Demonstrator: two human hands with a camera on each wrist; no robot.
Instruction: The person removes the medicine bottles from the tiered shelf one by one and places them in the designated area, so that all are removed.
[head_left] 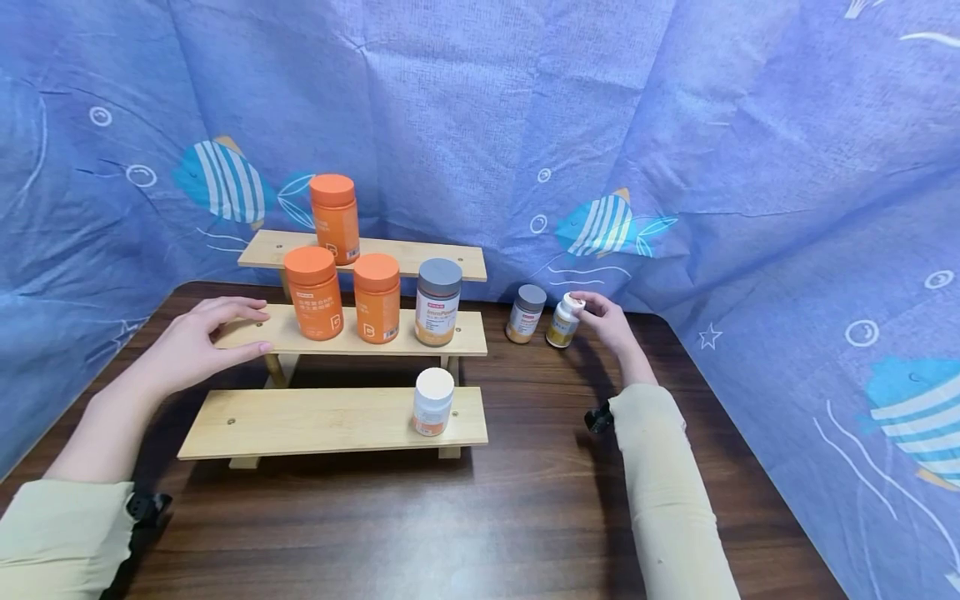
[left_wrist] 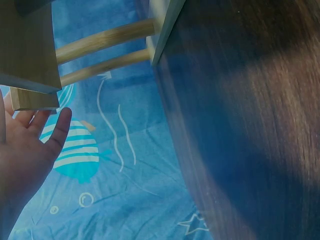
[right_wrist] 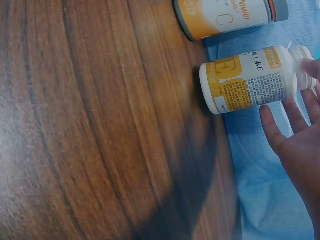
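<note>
My right hand (head_left: 606,322) pinches the white top of a small vitamin E pill bottle (head_left: 562,325) with a yellow label. In the right wrist view, fingers lie around the ribbed top of the bottle (right_wrist: 245,80). Just left of it stands a grey-capped supplement bottle (head_left: 526,315). At the left end of the wooden tiered rack (head_left: 315,417), my left hand (head_left: 198,342) rests on the middle board, thumb along the front edge and fingers extended over the top. The left wrist view shows this hand (left_wrist: 30,150) from below, with some fingertips hidden behind the wood.
On the rack stand an orange jar (head_left: 335,221) on top, two orange jars (head_left: 316,302) and a grey-capped bottle (head_left: 437,308) on the middle board, and a white-capped bottle (head_left: 432,408) below. Blue fish-patterned cloth (head_left: 465,108) hangs behind the dark wooden table (head_left: 450,533).
</note>
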